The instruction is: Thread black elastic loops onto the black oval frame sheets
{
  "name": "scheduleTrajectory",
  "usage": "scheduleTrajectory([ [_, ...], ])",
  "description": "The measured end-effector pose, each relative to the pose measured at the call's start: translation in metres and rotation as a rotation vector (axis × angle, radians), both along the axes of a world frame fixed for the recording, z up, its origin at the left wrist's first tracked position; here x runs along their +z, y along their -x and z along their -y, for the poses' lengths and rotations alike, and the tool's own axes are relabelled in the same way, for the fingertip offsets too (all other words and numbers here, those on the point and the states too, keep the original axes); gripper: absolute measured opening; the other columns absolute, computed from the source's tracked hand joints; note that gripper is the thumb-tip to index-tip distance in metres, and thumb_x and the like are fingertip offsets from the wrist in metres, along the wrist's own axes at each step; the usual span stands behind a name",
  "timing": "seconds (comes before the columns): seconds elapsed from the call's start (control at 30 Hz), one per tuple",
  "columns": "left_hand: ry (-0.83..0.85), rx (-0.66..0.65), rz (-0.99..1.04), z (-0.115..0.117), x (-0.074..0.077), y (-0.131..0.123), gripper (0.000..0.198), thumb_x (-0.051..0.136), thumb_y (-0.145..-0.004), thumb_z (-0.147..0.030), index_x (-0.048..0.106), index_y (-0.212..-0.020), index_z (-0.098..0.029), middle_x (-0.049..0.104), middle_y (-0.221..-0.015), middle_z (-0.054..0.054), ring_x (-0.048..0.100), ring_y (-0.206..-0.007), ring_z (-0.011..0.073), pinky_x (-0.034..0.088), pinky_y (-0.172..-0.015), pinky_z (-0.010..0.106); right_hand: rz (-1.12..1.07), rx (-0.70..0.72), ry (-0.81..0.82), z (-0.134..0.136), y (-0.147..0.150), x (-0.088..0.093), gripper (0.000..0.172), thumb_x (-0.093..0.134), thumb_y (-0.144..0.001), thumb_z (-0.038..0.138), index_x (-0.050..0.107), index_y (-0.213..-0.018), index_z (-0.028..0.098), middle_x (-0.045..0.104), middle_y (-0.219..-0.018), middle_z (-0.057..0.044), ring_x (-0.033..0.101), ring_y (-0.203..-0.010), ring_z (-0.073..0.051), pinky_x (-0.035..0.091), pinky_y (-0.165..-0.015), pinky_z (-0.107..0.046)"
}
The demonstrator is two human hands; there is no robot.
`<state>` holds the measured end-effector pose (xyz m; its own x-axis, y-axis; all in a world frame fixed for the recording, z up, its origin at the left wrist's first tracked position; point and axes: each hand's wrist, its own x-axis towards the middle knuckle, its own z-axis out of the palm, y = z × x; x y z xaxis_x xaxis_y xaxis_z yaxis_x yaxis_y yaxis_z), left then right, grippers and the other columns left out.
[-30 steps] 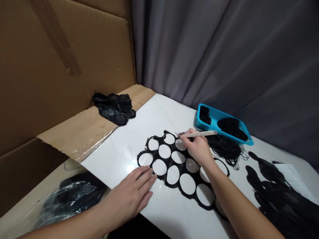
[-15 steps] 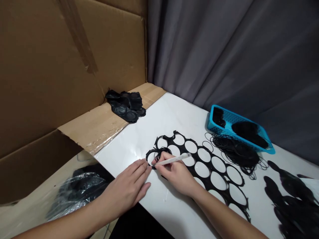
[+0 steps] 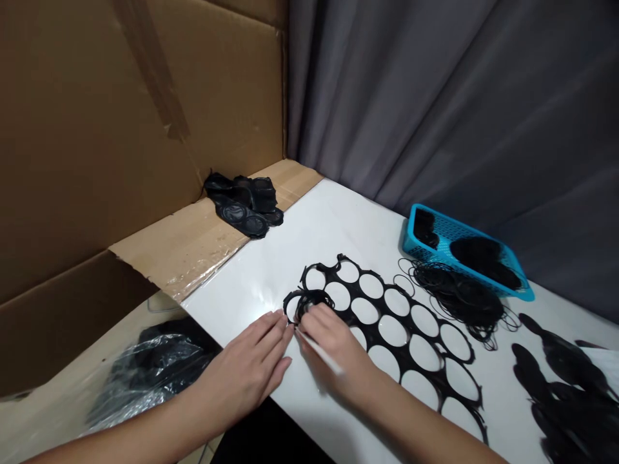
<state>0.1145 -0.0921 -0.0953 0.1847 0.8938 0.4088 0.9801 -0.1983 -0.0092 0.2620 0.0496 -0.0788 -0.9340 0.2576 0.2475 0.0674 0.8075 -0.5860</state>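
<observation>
A black rubber sheet (image 3: 372, 336) full of round holes lies on the white table. My left hand (image 3: 256, 361) rests flat by its near left corner, fingers stretched out and fingertips at the sheet's edge. In my right hand (image 3: 333, 345) is a slim white pen-like tool (image 3: 323, 354), its tip hidden near the corner hole. Thin black rings (image 3: 313, 299) bunch around that hand's fingertips, over the same corner; whether the fingers grip them I cannot tell.
A blue basket (image 3: 469, 229) with black pieces stands by the grey curtain (image 3: 435, 116). Loose black rings (image 3: 459, 293) pile before it, and flat black pieces (image 3: 565, 399) lie far right. Black scraps (image 3: 244, 203) sit on cardboard (image 3: 174, 248); a plastic bag (image 3: 155, 367) is below.
My right hand has turned, so the white tool now points down toward me rather than off to the right. The rings at its fingertips have shifted slightly. My left hand stays nearly still.
</observation>
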Motion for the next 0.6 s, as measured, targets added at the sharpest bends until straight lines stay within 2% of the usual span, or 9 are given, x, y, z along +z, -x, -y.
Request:
scheduleTrajectory([
  [0.1,-0.013,0.009,-0.028,0.0,-0.001,0.0,0.033,0.046,-0.103,-0.021,0.063,-0.127,-0.004,0.069,-0.123,0.017,0.062,-0.122,0.0294,0.047,-0.108,0.043,-0.01,0.053,-0.238,-0.004,-0.001,0.002,0.026,0.044,-0.087,-0.004,0.057,-0.094,0.017,0.063,-0.104,-0.013,0.053,-0.091,-0.025,0.045,-0.077,-0.037],
  [0.17,-0.003,0.005,-0.034,0.0,-0.001,0.0,0.034,0.046,-0.103,-0.021,0.061,-0.13,-0.005,0.069,-0.124,0.016,0.061,-0.123,0.0286,0.045,-0.109,0.043,-0.045,-0.038,-0.243,-0.02,-0.001,0.01,0.023,0.044,-0.089,0.0,0.058,-0.095,0.017,0.064,-0.105,-0.014,0.053,-0.092,-0.026,0.044,-0.078,-0.037],
  [0.23,-0.001,-0.006,-0.042,-0.001,0.0,0.001,0.035,0.046,-0.103,-0.021,0.06,-0.132,-0.006,0.069,-0.124,0.015,0.061,-0.123,0.0282,0.045,-0.11,0.042,-0.073,-0.209,-0.122,-0.043,-0.001,0.02,0.017,0.046,-0.092,0.008,0.055,-0.085,0.02,0.063,-0.092,-0.009,0.052,-0.084,-0.024,0.042,-0.073,-0.035],
  [0.33,-0.013,-0.005,-0.054,-0.001,0.001,0.001,0.035,0.045,-0.104,-0.021,0.061,-0.13,-0.005,0.07,-0.123,0.015,0.061,-0.123,0.0284,0.046,-0.109,0.041,-0.042,-0.394,0.232,-0.063,-0.003,0.031,0.021,0.051,-0.093,0.022,0.047,-0.073,0.023,0.054,-0.07,0.001,0.048,-0.067,-0.018,0.038,-0.064,-0.03],
  [0.4,-0.02,0.0,-0.05,-0.001,0.001,0.001,0.035,0.046,-0.103,-0.021,0.06,-0.13,-0.004,0.069,-0.124,0.016,0.061,-0.123,0.0292,0.046,-0.109,0.042,0.023,-0.393,0.485,-0.06,-0.004,0.032,0.021,0.057,-0.09,0.028,0.048,-0.072,0.023,0.052,-0.067,0.003,0.047,-0.064,-0.016,0.037,-0.06,-0.028],
  [0.47,-0.018,0.001,-0.025,0.0,0.0,0.0,0.036,0.046,-0.103,-0.02,0.059,-0.133,-0.004,0.068,-0.126,0.016,0.059,-0.126,0.0294,0.046,-0.11,0.042,0.068,-0.345,0.643,-0.047,-0.002,0.027,0.022,0.059,-0.088,0.029,0.048,-0.071,0.023,0.051,-0.067,0.004,0.046,-0.064,-0.015,0.036,-0.059,-0.027],
  [0.53,-0.004,0.001,0.004,0.001,-0.002,0.0,0.038,0.046,-0.103,-0.02,0.056,-0.136,-0.006,0.067,-0.129,0.016,0.057,-0.129,0.0293,0.045,-0.111,0.042,0.088,-0.292,0.689,-0.033,0.0,0.021,0.022,0.058,-0.088,0.027,0.048,-0.069,0.022,0.052,-0.067,0.004,0.047,-0.065,-0.014,0.037,-0.061,-0.027],
  [0.6,0.021,0.003,0.018,0.002,-0.003,-0.001,0.039,0.046,-0.103,-0.021,0.055,-0.139,-0.007,0.066,-0.131,0.016,0.056,-0.13,0.0296,0.044,-0.112,0.043,0.081,-0.253,0.648,-0.022,0.003,0.017,0.022,0.058,-0.088,0.023,0.048,-0.068,0.022,0.057,-0.071,0.003,0.051,-0.069,-0.015,0.038,-0.065,-0.027],
])
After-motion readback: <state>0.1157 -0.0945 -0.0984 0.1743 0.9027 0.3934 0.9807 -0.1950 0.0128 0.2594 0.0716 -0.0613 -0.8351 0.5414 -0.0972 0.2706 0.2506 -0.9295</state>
